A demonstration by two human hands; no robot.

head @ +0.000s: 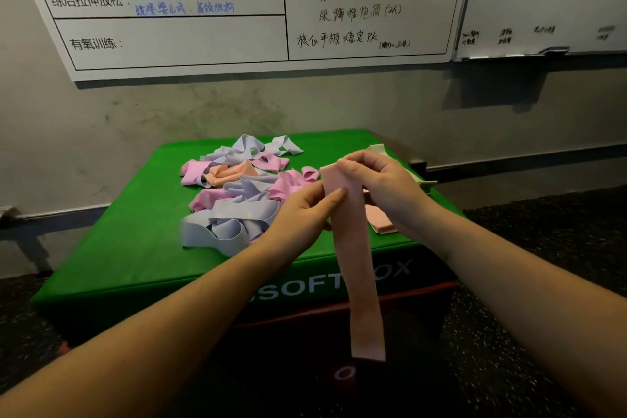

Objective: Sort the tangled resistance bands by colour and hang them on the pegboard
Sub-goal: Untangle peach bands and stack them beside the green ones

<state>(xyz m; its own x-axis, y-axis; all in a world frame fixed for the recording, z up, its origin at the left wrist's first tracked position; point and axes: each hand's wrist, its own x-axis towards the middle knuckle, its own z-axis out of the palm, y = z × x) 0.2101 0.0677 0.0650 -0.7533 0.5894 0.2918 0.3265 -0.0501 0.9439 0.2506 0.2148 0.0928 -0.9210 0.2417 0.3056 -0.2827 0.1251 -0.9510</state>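
Both hands held one peach band (356, 265) above the green counter (135, 248): the right hand (383, 187) gripped its top end with curled fingers, the left hand (305, 214) pinched it just below. The tangled pile (237, 190) lay just left of the fingers.

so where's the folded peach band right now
In the head view, the folded peach band lies on the green box's right side, just beneath the right hand.
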